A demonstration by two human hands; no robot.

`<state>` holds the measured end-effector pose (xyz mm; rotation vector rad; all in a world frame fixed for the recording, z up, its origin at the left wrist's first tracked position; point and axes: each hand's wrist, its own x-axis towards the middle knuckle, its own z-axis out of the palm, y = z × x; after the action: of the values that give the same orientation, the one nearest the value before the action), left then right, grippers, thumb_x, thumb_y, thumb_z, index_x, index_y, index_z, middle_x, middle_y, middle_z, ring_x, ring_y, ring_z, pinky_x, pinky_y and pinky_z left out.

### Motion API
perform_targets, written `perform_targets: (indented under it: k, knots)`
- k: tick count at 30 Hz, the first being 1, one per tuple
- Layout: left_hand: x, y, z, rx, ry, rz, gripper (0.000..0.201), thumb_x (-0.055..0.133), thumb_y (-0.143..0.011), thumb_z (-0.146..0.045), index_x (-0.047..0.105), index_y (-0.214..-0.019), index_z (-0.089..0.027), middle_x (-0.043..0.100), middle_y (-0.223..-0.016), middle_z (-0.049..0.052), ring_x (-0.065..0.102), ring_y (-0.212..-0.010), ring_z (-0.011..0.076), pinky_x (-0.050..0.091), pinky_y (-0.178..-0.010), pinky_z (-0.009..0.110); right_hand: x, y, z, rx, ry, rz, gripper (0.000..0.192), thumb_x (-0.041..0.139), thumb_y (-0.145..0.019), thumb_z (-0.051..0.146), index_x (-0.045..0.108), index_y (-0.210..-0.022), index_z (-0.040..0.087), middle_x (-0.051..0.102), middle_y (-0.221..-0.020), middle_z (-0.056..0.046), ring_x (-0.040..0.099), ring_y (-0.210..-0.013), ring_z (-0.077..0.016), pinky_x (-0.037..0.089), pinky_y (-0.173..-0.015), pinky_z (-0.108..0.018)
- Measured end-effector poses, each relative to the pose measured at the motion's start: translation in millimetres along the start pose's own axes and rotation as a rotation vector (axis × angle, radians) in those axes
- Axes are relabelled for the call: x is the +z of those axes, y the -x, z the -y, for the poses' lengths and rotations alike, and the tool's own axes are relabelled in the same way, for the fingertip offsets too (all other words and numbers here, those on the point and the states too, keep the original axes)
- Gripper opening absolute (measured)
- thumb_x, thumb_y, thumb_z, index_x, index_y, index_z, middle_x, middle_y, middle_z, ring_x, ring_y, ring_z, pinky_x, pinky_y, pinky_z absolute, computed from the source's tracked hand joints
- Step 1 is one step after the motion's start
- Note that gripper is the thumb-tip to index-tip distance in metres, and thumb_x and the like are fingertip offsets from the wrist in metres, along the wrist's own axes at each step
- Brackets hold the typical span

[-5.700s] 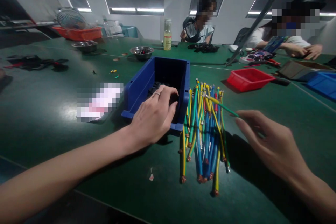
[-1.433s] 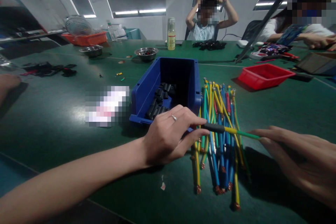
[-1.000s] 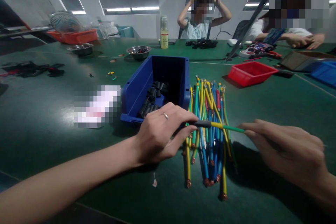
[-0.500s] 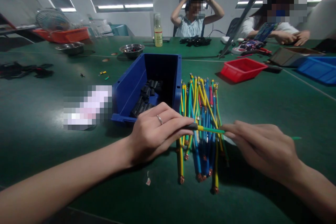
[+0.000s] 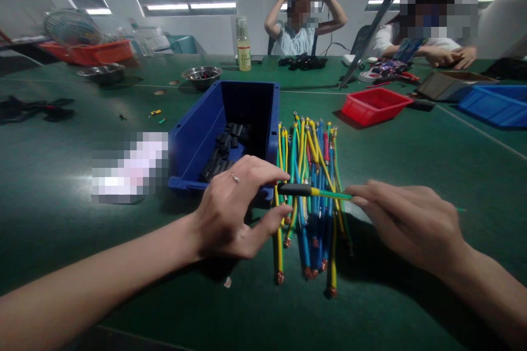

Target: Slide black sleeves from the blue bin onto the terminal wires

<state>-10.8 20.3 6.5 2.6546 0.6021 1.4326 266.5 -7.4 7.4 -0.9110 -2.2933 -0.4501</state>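
Pinched in my right hand is a thin green-and-yellow wire, which runs level to the left. Its left end carries a black sleeve. My left hand is open around the sleeve's end, thumb below and index finger above, with a gap between them. Under the wire lies a row of cut cables in yellow, green and blue, several with bare copper ends toward me. Beside my left hand stands a dark blue bin with several black sleeves in it.
A red tray sits beyond the cables, with a blue tray at the far right. Metal bowls and a bottle stand farther back. A slanted pole rises on the right. Two people sit across the table.
My left thumb and fingers have spread and let go of the black sleeve, leaving it in plain sight on the wire. My right hand keeps its pinch.
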Motion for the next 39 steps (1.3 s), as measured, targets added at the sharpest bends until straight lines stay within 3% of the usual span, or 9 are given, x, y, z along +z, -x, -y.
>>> perform_targets:
  k: [6,24,30,39]
  knots:
    - [1.1,0.1,-2.3,-0.028,-0.051,-0.049,0.028,0.061,-0.085,-0.008,0.056,-0.112,-0.013,0.065,-0.097,0.007,0.062,-0.092,0.0172,0.056,-0.078,0.031,0.4,-1.0,-2.5,0.007,-0.014,-0.005,0.019,0.048,-0.100,0.017,0.064,-0.089,0.018,0.065,-0.064,0.003,0.057,-0.047,-0.0080,0.040,-0.047,-0.022]
    - [1.2,-0.2,-2.2,-0.024,-0.101,-0.028,0.024,0.062,-0.084,-0.006,0.057,-0.107,-0.009,0.065,-0.095,0.007,0.061,-0.092,0.0157,0.054,-0.082,0.029,-1.2,-1.6,-2.4,0.019,-0.046,0.023,0.017,0.047,-0.101,0.015,0.061,-0.091,0.017,0.064,-0.068,0.002,0.058,-0.052,-0.0077,0.042,-0.051,-0.022]
    - [1.1,0.9,-1.5,-0.016,-0.113,-0.013,0.022,0.061,-0.084,-0.005,0.059,-0.105,-0.012,0.063,-0.094,0.007,0.061,-0.087,0.0158,0.055,-0.076,0.030,0.0,3.2,-2.6,0.021,-0.080,0.028,0.015,0.048,-0.100,0.015,0.060,-0.093,0.018,0.064,-0.068,0.001,0.055,-0.052,-0.0086,0.039,-0.050,-0.025]
    - [3.0,3.5,0.2,-0.015,-0.092,-0.047,0.030,0.064,-0.081,-0.006,0.055,-0.110,-0.011,0.064,-0.097,0.008,0.062,-0.093,0.0178,0.055,-0.080,0.031,1.0,5.5,-2.4,0.059,-0.100,0.023,0.013,0.051,-0.098,0.015,0.061,-0.090,0.018,0.061,-0.066,0.002,0.055,-0.053,-0.0082,0.038,-0.051,-0.025]
